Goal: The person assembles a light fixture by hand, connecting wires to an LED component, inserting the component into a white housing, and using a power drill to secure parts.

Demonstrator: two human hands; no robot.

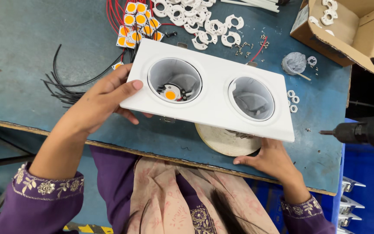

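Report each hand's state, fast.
Left hand: gripping the white twin-light housing at its left end.
Right hand: holding the housing's right end from beneath.

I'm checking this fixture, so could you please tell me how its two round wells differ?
The left well has a yellow chip with wiring at its bottom; the right well shows no chip. The left well sits by the left hand; the right well sits above the right hand. Both are round, grey-walled openings in one white plate.
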